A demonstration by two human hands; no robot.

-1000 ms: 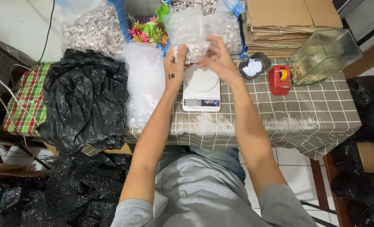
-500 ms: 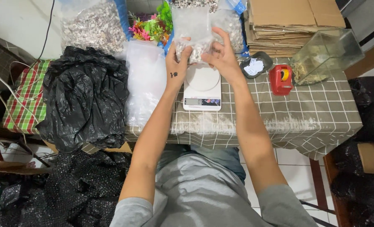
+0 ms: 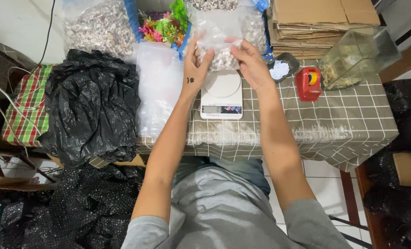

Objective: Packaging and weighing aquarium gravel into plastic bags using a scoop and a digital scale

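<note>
Both my hands hold up a small clear plastic bag of pebbles (image 3: pixel 220 54) just above a white kitchen scale (image 3: pixel 222 96). My left hand (image 3: pixel 197 62) grips the bag's left side, thumb toward the middle. On the bag's right side, my right hand (image 3: pixel 249 62) pinches it with the fingers curled. The bag hangs clear of the scale's round plate. The scale sits on a grey checked tablecloth (image 3: pixel 344 120).
A big black bin bag (image 3: pixel 92 103) and a stack of clear bags (image 3: pixel 158 87) lie left of the scale. Large sacks of pebbles (image 3: pixel 97 30), colourful plastic plants (image 3: pixel 164 25), flat cardboard (image 3: pixel 321 23), a glass tank (image 3: pixel 357 55), a red tape dispenser (image 3: pixel 308 84) and a small dark tray (image 3: pixel 281 69) stand behind.
The bag of pebbles stays held between both hands over the scale; my hands have shifted only slightly around it.
</note>
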